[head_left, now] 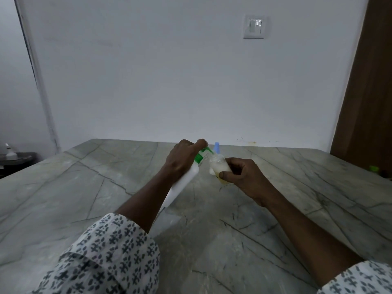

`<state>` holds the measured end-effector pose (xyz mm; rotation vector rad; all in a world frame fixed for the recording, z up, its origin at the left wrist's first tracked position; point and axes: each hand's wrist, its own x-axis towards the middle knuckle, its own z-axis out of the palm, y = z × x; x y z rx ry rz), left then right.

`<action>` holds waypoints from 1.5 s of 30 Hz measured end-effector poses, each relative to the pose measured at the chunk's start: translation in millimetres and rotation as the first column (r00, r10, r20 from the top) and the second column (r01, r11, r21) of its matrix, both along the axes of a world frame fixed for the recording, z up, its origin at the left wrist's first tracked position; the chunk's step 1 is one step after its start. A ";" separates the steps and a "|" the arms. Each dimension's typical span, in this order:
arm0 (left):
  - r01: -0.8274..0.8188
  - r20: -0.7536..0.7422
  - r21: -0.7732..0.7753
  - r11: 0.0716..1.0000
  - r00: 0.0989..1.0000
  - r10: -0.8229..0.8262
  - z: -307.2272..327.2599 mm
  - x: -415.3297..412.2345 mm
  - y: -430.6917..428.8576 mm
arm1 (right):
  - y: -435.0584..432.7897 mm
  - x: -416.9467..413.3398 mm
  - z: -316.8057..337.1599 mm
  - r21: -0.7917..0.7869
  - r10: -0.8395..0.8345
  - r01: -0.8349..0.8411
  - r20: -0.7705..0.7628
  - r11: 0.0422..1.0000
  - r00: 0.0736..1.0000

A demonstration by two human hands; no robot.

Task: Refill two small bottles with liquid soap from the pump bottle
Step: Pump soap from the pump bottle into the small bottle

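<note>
A white pump bottle (182,186) with a green collar and pump head leans steeply to the right over the marble table. My left hand (184,160) grips its top, fingers curled over the pump. My right hand (239,177) holds a small clear bottle (219,165), tilted, with yellowish liquid in it; its open mouth is right at the pump nozzle. Behind the two, a second small bottle with a blue cap (216,147) stands upright, mostly hidden.
The grey veined marble table (275,219) runs back to a white wall. A brown wooden panel (367,102) stands at the right, with a small green object (374,168) at its foot. A dark stand with a white item (9,153) is at far left.
</note>
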<state>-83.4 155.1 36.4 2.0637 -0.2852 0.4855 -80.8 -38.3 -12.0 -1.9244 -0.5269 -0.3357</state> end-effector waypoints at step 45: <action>-0.059 0.074 0.205 0.977 0.996 0.044 -6.7 8.9 4.9 | 2.7 -0.7 -2.8 -0.034 0.000 0.000 0.001 0.999 1.000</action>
